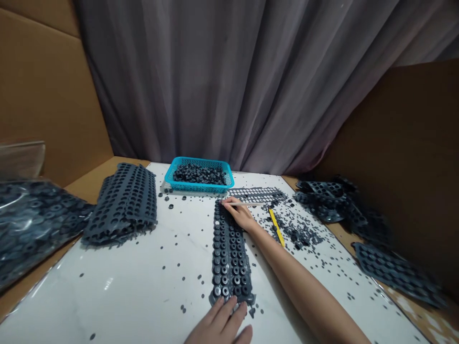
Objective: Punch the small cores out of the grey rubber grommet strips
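Observation:
A long dark rubber sheet [230, 258] with rows of round ring-shaped pieces lies lengthwise on the white table. My right hand [239, 213] is over its far end, fingers closed round a thin pale stick [251, 204] that points to the right. My left hand [222, 325] rests with spread fingers at the sheet's near edge, its fingertips touching the rubber. Behind the sheet is a blue basket [201, 188] holding many small dark pieces. A yellow cutter-like tool [276, 228] lies to the right of my right hand.
Stacked perforated sheets [124, 203] and a clear bag of dark rings [39, 224] are at the left. A perforated sheet [256, 193] lies behind my right hand. Small dark discs [303, 236] litter the right side. More rubber sheets [398, 272] lie beyond the right edge.

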`<state>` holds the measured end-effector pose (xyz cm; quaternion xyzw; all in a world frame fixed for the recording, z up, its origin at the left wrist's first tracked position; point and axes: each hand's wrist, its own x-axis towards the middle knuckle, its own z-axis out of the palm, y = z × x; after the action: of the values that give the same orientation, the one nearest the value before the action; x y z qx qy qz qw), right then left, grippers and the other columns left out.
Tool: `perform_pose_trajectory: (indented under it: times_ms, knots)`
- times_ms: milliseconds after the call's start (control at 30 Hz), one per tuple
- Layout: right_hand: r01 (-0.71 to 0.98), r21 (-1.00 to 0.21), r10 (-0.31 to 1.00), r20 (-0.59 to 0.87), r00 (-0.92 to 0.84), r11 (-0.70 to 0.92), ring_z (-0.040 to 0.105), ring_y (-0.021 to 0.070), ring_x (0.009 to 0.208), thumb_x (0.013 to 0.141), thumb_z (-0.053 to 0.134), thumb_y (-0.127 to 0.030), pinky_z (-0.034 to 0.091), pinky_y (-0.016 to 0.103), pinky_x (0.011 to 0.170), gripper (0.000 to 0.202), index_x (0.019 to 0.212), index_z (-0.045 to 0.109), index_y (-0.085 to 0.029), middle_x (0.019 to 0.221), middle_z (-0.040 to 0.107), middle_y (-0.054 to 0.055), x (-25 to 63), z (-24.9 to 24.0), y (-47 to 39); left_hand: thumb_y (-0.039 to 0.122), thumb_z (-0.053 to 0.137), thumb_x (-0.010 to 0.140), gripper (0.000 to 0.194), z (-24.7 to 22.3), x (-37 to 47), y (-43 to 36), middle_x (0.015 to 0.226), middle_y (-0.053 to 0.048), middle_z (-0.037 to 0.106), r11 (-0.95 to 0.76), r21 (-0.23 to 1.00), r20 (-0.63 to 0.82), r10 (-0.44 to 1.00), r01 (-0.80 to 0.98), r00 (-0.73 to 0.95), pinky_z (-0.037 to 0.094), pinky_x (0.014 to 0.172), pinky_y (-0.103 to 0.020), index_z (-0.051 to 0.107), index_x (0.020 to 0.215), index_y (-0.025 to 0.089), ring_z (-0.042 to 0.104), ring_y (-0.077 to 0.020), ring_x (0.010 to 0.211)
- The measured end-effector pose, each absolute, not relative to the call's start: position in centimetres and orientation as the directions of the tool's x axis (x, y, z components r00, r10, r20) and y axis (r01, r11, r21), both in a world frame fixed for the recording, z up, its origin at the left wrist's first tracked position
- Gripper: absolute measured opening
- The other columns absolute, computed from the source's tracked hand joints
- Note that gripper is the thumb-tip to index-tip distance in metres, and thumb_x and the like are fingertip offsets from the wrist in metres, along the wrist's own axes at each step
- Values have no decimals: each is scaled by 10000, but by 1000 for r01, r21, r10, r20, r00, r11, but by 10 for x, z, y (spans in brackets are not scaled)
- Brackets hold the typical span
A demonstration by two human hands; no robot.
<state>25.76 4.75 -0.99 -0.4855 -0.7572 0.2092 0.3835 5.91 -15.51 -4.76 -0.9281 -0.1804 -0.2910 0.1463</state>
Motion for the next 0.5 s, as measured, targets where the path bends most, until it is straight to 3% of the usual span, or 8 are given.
perform_pose_trajectory:
  times_ms: [133, 367, 500]
  knots:
    - [562, -696, 894, 356, -271, 447, 612, 215, 960, 912, 484, -409, 458, 360, 862, 252, 920, 635, -207, 977, 682, 58, 254, -10, 42, 316, 488, 946, 149, -41, 63, -155, 1032, 25, 693, -876, -148, 692, 240, 458, 681, 504, 823, -274, 609, 990, 242, 627, -174, 949]
    - [586, -654, 878, 373, -300, 478, 604, 223, 905, 929, 454, -412, 445, 365, 831, 264, 902, 622, -210, 940, 679, 66, 255, -12, 42, 292, 500, 942, 173, -42, 60, -155, 1123, -9, 665, -886, -193, 578, 246, 422, 779, 492, 862, -304, 593, 1076, 234, 606, -193, 1021]
    - [619, -613, 869, 397, -296, 491, 584, 229, 871, 922, 472, -373, 415, 370, 826, 211, 884, 613, -220, 907, 667, 63, 256, -12, 47, 291, 488, 945, 154, -42, 60, -156, 1072, 12, 686, -879, -177, 634, 242, 443, 734, 507, 831, -280, 598, 1039, 238, 627, -177, 974]
